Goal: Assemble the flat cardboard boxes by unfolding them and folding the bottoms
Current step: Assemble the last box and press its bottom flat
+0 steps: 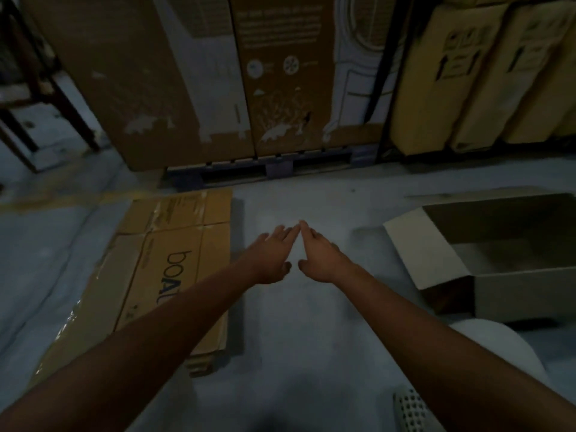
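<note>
Both arms are stretched out low over the grey floor [296,322]; the left hand [274,254] and the right hand [318,257] sit side by side with fingers straight and together, their fingertips touching at a point, and neither grip holds anything; whether the palms rest on the floor or hang just above it I cannot tell in this dim light.

The flat boxes [174,260] lie in a stack on the floor to the left of the hands, printed face up, with tape glinting along the near left edge; the stack's long axis runs away from the person, roughly parallel to the left forearm, and its right edge passes just beside and partly under that arm. So the left hand is plainly the nearer one; the right would have to cross over to reach it.

To the right, well apart from the stack, stands an open box [498,269], pale and already unfolded, one flap [417,254] splayed toward the hands; its bottom looks closed, though the inside is shadowed.

My guess is that one box is done and the next flat one is to be taken; that calls for a sideways reach to the left, catching the stack's right edge and drawing the top sheet into the bare floor between.

Behind, tall cartons [193,73] stand on a pallet [265,169].
</note>
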`<action>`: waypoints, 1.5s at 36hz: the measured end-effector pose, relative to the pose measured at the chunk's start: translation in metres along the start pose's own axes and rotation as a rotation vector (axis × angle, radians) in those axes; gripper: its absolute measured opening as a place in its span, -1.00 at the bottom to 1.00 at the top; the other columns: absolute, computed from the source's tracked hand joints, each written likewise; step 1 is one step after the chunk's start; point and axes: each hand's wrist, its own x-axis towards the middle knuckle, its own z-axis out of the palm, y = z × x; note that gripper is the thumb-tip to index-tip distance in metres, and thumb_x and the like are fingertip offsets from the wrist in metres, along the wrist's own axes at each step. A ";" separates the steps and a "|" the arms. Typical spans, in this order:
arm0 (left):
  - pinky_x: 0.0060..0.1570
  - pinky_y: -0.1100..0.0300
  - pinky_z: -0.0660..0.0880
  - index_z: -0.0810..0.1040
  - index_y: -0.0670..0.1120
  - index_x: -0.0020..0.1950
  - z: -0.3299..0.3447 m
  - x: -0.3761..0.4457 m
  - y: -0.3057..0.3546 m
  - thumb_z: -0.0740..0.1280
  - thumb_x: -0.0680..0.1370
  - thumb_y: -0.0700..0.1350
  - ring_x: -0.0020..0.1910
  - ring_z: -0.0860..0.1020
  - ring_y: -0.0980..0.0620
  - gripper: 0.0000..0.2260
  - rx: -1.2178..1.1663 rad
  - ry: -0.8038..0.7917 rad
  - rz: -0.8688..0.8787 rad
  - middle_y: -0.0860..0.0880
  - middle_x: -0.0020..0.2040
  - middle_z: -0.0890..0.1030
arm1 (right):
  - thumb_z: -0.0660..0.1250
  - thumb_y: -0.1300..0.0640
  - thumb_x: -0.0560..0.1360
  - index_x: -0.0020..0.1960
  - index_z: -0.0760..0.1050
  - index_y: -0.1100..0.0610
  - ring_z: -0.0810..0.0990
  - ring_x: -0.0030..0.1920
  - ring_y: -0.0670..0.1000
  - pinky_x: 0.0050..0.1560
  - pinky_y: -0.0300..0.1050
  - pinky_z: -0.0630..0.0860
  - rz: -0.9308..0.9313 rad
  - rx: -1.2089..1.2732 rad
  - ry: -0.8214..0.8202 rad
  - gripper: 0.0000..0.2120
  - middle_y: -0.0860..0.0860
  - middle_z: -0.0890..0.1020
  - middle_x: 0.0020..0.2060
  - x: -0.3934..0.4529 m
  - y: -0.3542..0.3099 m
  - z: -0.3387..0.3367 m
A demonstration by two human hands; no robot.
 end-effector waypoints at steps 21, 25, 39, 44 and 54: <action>0.39 -0.04 0.24 -0.14 -0.08 0.58 0.041 0.103 0.264 0.30 0.56 -0.07 0.44 0.22 -0.16 -0.25 -0.156 -0.078 0.243 -0.13 0.53 0.11 | 0.31 0.13 0.53 0.46 0.23 0.18 0.43 0.33 0.19 0.29 -0.01 0.39 0.489 0.105 0.116 -0.45 0.18 0.43 0.37 -0.134 0.273 -0.071; 0.44 -0.01 0.21 -0.13 -0.05 0.58 0.070 0.130 0.270 0.34 0.54 -0.05 0.46 0.22 -0.14 -0.21 -0.342 -0.147 0.174 -0.13 0.54 0.12 | 0.30 0.16 0.55 0.38 0.35 0.25 0.43 0.31 0.19 0.27 -0.03 0.36 0.550 0.143 0.097 -0.57 0.22 0.46 0.32 -0.128 0.310 -0.059; 0.39 0.24 0.17 0.19 -0.08 0.53 0.157 0.207 0.226 0.32 0.53 -0.13 0.46 0.27 -0.05 -0.40 -0.538 -0.168 0.108 -0.08 0.50 0.28 | 0.31 0.14 0.49 0.51 0.04 0.14 0.07 0.50 0.21 0.45 0.21 0.15 0.726 0.144 0.145 -0.30 0.17 0.11 0.50 -0.015 0.378 -0.011; 0.41 0.24 0.15 0.18 -0.06 0.53 0.188 0.207 0.211 0.30 0.56 -0.08 0.47 0.24 -0.03 -0.43 -0.521 -0.234 0.071 -0.06 0.51 0.26 | 0.37 0.05 0.47 0.55 -0.21 0.08 0.17 0.46 0.26 0.41 0.28 0.20 0.822 0.271 0.131 -0.09 0.20 0.13 0.49 0.003 0.394 0.004; 0.36 0.25 0.22 0.15 -0.03 0.53 0.224 0.192 0.209 0.27 0.58 -0.06 0.42 0.30 0.00 -0.45 -0.570 -0.292 0.023 -0.07 0.46 0.33 | 0.50 -0.19 0.33 0.50 0.02 0.11 0.39 0.34 0.23 0.30 0.17 0.37 0.837 0.149 0.058 -0.02 0.18 0.38 0.36 -0.012 0.419 0.000</action>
